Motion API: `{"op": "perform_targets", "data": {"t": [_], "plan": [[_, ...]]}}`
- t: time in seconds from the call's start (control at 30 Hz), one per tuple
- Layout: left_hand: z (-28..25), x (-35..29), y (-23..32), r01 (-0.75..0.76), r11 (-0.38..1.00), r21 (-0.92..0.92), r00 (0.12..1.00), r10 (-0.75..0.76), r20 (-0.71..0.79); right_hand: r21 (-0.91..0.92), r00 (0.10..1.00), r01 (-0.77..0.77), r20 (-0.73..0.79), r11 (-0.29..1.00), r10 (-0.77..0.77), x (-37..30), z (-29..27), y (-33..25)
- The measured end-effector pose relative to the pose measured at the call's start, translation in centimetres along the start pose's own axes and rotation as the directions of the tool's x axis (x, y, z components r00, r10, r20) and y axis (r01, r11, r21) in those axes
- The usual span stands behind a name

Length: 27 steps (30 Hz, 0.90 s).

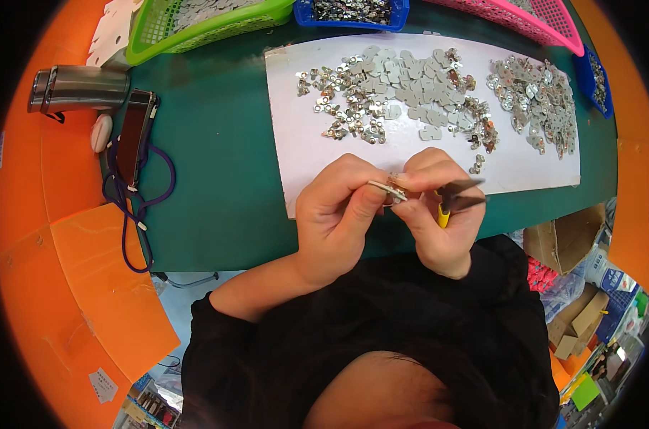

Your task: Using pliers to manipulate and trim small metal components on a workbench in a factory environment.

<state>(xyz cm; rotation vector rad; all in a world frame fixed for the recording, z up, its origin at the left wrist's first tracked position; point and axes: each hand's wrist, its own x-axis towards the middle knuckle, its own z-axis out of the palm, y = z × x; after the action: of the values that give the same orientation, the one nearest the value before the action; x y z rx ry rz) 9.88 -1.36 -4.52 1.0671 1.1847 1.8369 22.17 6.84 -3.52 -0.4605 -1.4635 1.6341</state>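
Both hands meet just in front of the white board's near edge. My left hand (333, 218) is closed, thumb and forefinger pinching a thin flat grey metal plate (387, 190). My right hand (439, 232) is closed too, its thumb and forefinger at a small shiny metal piece (399, 191) against the plate. Fingers hide much of where the two pieces meet. A tool with a yellow handle (444, 217) and a dark, blurred head is tucked in the right hand; its exact kind cannot be made out. Loose grey plates (414, 79) and shiny metal fittings (353, 107) lie beyond.
Another pile of metal parts (539, 100) lies on the white board (296, 164) at right. Green (217, 32), blue (353, 27) and pink (546, 32) baskets line the far edge. At left are a steel cup (88, 88) and a phone (135, 136) with a purple cord.
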Motion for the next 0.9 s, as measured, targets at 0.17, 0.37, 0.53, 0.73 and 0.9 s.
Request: {"op": "perform_targets", "data": {"t": [0.17,0.37,0.53,0.73,0.9], "plan": [[-1.2,1.0,1.3,-0.128,0.946,0.296,0.989,0.100,0.108,-0.295,0.987,0.152,0.099,0.943,-0.129,0.8,-0.9,-0.5],[-2.0,1.1,1.3,-0.253,0.806,0.535,0.967,0.199,0.157,-0.594,0.843,0.539,0.380,0.598,-0.382,2.1,-1.8,-0.8],[-2.2,1.1,1.4,-0.280,0.766,0.579,0.959,0.245,0.139,-0.632,0.789,0.612,0.445,0.475,-0.424,2.2,-2.4,-0.9],[-2.8,1.2,1.4,-0.358,0.780,0.513,0.934,0.309,0.181,-0.788,0.799,0.592,0.548,0.168,-0.247,3.3,-3.4,-3.5],[-2.8,0.9,1.3,-0.362,0.788,0.499,0.932,0.320,0.171,-0.782,0.778,0.613,0.574,0.111,-0.256,3.3,-3.5,-3.7]]}}
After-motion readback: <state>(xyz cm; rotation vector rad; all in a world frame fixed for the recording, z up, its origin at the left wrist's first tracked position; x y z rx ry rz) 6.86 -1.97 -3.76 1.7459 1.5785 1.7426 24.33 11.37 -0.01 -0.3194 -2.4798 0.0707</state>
